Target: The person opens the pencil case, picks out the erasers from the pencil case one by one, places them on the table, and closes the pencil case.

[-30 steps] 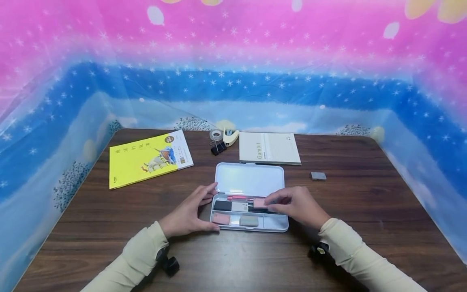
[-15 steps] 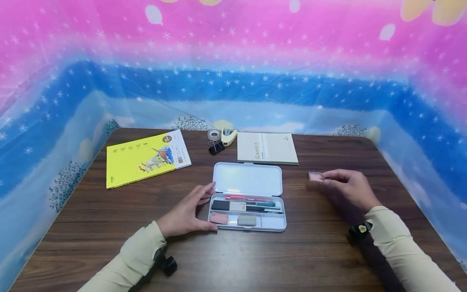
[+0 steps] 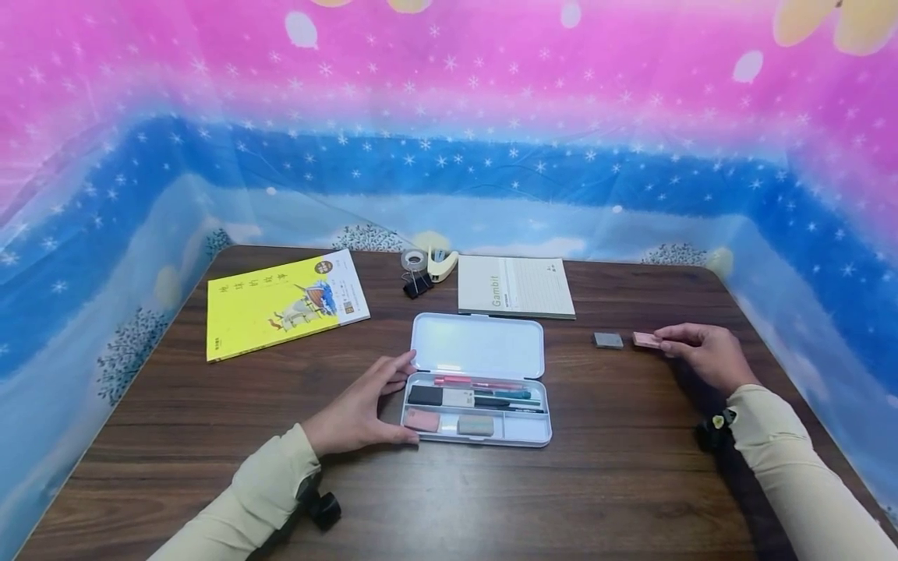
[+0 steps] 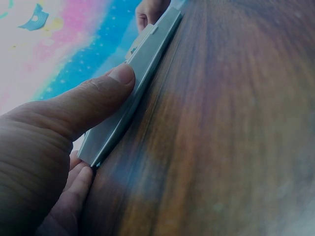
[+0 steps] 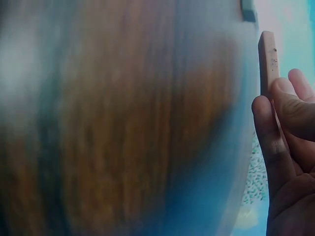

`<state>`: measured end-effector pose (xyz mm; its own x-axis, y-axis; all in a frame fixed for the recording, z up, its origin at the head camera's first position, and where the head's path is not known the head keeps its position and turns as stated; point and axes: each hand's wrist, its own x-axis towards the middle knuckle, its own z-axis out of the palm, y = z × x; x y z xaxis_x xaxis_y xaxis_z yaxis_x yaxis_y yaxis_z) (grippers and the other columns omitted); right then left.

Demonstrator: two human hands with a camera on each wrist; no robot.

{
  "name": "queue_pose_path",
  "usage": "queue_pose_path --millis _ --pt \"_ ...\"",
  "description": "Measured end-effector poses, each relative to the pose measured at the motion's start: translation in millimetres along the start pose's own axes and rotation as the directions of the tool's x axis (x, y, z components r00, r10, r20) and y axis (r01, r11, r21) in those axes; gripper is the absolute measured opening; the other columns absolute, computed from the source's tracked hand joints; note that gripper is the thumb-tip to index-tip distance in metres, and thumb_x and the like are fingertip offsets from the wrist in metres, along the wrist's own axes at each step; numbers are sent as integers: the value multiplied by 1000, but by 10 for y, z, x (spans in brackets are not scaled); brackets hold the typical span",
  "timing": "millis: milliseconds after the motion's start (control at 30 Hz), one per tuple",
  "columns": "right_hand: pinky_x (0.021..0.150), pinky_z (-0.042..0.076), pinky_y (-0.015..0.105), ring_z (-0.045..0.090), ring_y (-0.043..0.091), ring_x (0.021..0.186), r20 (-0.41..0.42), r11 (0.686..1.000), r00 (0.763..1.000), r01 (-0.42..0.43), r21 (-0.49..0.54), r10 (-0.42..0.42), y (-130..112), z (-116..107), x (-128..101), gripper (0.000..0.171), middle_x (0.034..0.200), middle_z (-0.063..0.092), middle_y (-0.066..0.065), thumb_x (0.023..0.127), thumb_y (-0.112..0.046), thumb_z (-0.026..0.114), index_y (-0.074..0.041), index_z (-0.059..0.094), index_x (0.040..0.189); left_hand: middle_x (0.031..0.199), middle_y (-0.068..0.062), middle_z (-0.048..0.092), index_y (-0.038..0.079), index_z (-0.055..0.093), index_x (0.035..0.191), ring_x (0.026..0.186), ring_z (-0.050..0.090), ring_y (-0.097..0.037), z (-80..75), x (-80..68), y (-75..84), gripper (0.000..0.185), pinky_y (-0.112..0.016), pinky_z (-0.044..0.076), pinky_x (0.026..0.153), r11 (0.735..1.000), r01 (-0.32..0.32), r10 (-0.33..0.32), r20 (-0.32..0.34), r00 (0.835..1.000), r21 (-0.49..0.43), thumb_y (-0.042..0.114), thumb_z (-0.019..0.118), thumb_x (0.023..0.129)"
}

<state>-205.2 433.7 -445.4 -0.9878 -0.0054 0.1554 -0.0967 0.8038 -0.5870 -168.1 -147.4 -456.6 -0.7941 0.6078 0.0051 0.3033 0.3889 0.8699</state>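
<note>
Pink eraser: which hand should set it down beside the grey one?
Right, probably. The right hand pinches the pink eraser beside the grey eraser; the left hand holds the pencil case.

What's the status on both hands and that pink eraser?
Left hand grips the open pencil case at its left end. Right hand pinches the pink eraser, low at the table, beside the grey eraser. Nothing between them.
</note>
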Motion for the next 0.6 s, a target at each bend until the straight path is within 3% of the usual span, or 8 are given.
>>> queue_pose_path --millis 233,300,467,600 --pt "72 48 9 56 -9 91 40 999 999 -25 -38 27 98 18 24 19 116 76 19 101 -15 73 -6 80 117 150 -11 43 15 24 168 145 48 -32 14 -6 -9 113 -41 41 121 1000 -6 6 7 1000 -3 31 95 81" --pt "72 48 10 59 -3 95 53 998 998 -20 -51 23 116 22 44 20 117 76 19 101 -15 73 -7 80 118 150 -11 43 14 24 168 144 48 -32 15 -8 -8 113 -41 41 121 1000 -7 7 8 1000 -3 31 95 81" --pt "75 52 18 68 27 104 91 996 996 -15 -90 23 107 19 86 22 121 74 21 101 -14 74 -7 79 121 149 -11 44 16 24 168 144 49 -32 10 -8 8 113 -43 40 121 1000 6 -6 4 1000 5 32 94 81" --pt "80 56 31 69 35 107 111 994 993 -28 -107 40 87 14 111 25 123 73 22 102 -17 72 -8 78 124 149 -10 44 18 24 168 144 49 -32 4 -1 22 113 -44 40 121 1000 25 -25 -1 1000 14 34 95 81"
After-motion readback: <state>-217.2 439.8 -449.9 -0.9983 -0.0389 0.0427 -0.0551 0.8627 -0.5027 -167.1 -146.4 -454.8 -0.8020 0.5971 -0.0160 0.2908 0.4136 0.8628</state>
